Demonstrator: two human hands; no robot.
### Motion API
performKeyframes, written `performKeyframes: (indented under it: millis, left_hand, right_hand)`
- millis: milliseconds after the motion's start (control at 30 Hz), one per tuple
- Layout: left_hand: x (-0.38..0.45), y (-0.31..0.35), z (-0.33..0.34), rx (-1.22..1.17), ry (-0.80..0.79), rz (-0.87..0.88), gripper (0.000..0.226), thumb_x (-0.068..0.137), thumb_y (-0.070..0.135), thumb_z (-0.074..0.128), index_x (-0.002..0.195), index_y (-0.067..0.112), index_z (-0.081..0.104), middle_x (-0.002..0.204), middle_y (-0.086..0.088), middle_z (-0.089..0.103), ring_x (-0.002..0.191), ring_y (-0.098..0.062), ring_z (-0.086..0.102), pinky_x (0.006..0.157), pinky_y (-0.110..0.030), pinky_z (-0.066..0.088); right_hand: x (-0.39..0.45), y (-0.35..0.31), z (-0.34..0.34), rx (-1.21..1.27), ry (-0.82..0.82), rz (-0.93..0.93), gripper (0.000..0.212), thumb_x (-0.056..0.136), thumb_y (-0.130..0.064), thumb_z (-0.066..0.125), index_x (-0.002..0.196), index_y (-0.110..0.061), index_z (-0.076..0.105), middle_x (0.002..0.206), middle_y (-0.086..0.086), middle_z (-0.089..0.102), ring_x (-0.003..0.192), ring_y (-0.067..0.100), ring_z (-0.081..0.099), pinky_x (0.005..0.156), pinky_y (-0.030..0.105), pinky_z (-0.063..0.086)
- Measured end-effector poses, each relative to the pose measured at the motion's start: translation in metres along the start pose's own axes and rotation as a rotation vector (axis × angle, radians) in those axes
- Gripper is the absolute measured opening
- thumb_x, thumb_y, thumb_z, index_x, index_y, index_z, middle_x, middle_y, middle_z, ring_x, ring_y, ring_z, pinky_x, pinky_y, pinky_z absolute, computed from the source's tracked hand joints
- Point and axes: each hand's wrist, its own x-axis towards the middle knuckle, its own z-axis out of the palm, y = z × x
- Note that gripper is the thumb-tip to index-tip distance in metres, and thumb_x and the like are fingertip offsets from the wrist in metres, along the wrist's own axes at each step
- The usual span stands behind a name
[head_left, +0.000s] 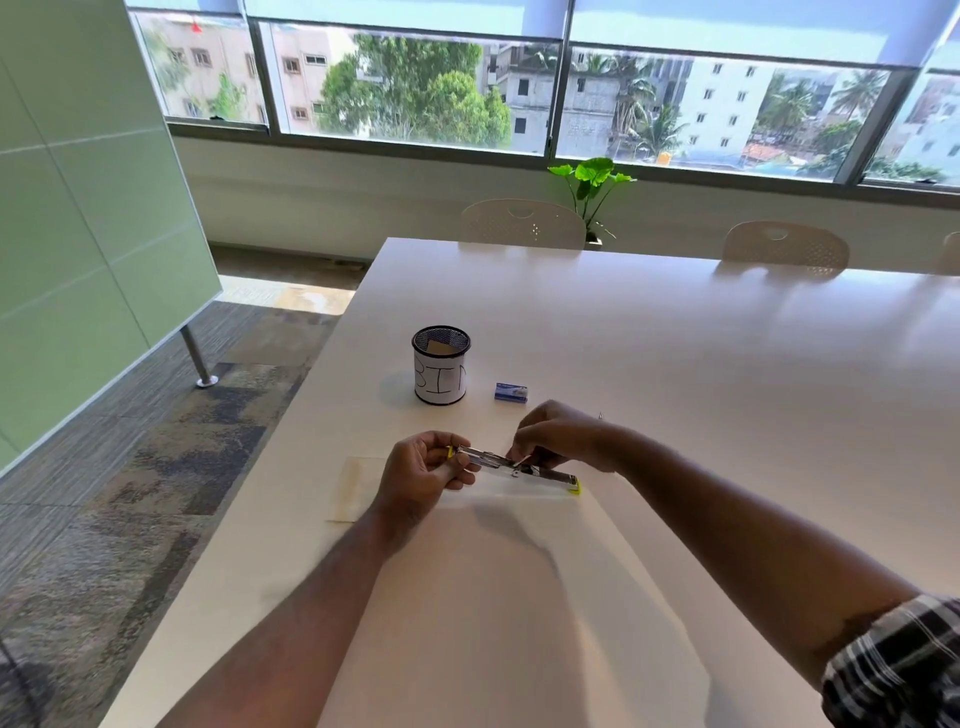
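Observation:
A metal stapler with yellow ends (540, 474) lies opened out flat just above the white paper sheets (493, 597). My left hand (421, 478) grips its left yellow end, fingers curled round it. My right hand (561, 436) is over the stapler's middle, fingertips pinching at the metal channel. What the right fingers hold there is too small to tell. A small blue staple box (511, 392) lies on the white table (701, 364) beyond the hands.
A black mesh cup (441, 371) with a paper label reading "BIN" stands left of the staple box. Two chairs (522, 223) and a potted plant (592, 192) are at the table's far side. The table's left edge drops to carpet, with a green partition (78, 208) beyond.

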Motion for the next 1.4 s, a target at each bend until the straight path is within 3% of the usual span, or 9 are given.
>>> performKeyframes:
  millis: [200,333,467,567,700,867,1067,1200,1400]
  left_hand:
    - [0.000,-0.002,-0.003,0.006,-0.010,0.020,0.012,0.094,0.004,0.072,0.104,0.010,0.071,0.088,-0.014,0.080,0.071,-0.021,0.074,0.063,-0.023,0.057]
    - [-0.002,-0.001,-0.004,0.029,-0.027,0.039,0.014,0.095,0.005,0.072,0.106,0.014,0.071,0.092,-0.014,0.080,0.073,-0.021,0.075,0.066,-0.022,0.057]
    - [-0.004,-0.002,-0.003,0.066,-0.014,0.053,0.021,0.093,0.002,0.072,0.101,0.021,0.073,0.091,-0.012,0.080,0.074,-0.021,0.075,0.066,-0.022,0.057]
    - [-0.007,-0.002,0.001,0.163,-0.007,0.087,0.025,0.092,0.002,0.072,0.099,0.027,0.073,0.090,-0.009,0.079,0.077,-0.020,0.076,0.069,-0.023,0.057]
    - [-0.009,0.001,0.005,0.361,0.012,0.162,0.016,0.088,0.012,0.079,0.096,0.025,0.076,0.085,0.002,0.078,0.070,-0.002,0.067,0.064,-0.013,0.051]
    - [-0.012,0.006,0.008,0.439,0.004,0.151,0.016,0.083,0.007,0.083,0.094,0.018,0.078,0.077,0.005,0.074,0.064,0.001,0.063,0.066,-0.011,0.048]
    - [-0.011,0.005,0.007,0.376,-0.010,0.167,0.028,0.077,0.003,0.088,0.094,0.022,0.075,0.085,-0.003,0.078,0.080,-0.019,0.075,0.076,-0.026,0.060]
    - [-0.009,0.001,0.005,0.329,-0.022,0.170,0.031,0.081,0.011,0.087,0.099,0.031,0.072,0.089,0.002,0.079,0.084,-0.017,0.078,0.079,-0.029,0.063]
    - [-0.009,0.000,0.005,0.340,-0.013,0.182,0.030,0.080,0.021,0.088,0.100,0.035,0.071,0.089,0.003,0.079,0.081,-0.015,0.077,0.076,-0.028,0.063]
  right_hand:
    - [-0.012,0.006,0.005,0.218,0.007,-0.126,0.006,0.095,-0.016,0.068,0.100,-0.016,0.072,0.103,0.006,0.078,0.089,0.015,0.067,0.074,0.025,0.050]
    - [-0.015,0.014,0.022,-0.064,0.121,-0.291,0.029,0.087,-0.016,0.081,0.113,-0.017,0.068,0.107,0.006,0.074,0.091,0.017,0.068,0.083,0.028,0.056]
    - [-0.017,0.028,0.044,-0.345,0.335,-0.388,0.026,0.081,-0.026,0.083,0.105,-0.027,0.072,0.094,-0.006,0.074,0.080,0.016,0.066,0.075,0.033,0.054]
    - [-0.019,0.038,0.051,-0.320,0.426,-0.377,0.019,0.083,-0.026,0.081,0.101,-0.026,0.075,0.088,-0.007,0.076,0.078,0.014,0.067,0.077,0.036,0.056]
    - [-0.023,0.050,0.060,-0.222,0.537,-0.319,0.017,0.080,-0.029,0.083,0.096,-0.027,0.078,0.082,-0.011,0.075,0.074,0.006,0.067,0.075,0.032,0.056]
    - [-0.026,0.061,0.075,-0.242,0.654,-0.304,0.019,0.081,-0.037,0.078,0.099,-0.035,0.073,0.092,-0.016,0.075,0.085,0.006,0.068,0.079,0.033,0.056]
    - [-0.031,0.063,0.085,-0.451,0.671,-0.479,0.041,0.088,-0.027,0.064,0.126,-0.042,0.060,0.112,-0.013,0.067,0.104,0.017,0.061,0.089,0.037,0.051]
    - [-0.031,0.065,0.091,-0.646,0.652,-0.514,0.044,0.093,-0.032,0.055,0.134,-0.048,0.054,0.130,-0.008,0.055,0.120,0.020,0.048,0.095,0.038,0.044]
    - [-0.031,0.064,0.089,-0.640,0.563,-0.488,0.047,0.094,-0.041,0.055,0.139,-0.052,0.048,0.136,-0.011,0.049,0.128,0.019,0.043,0.100,0.039,0.045]
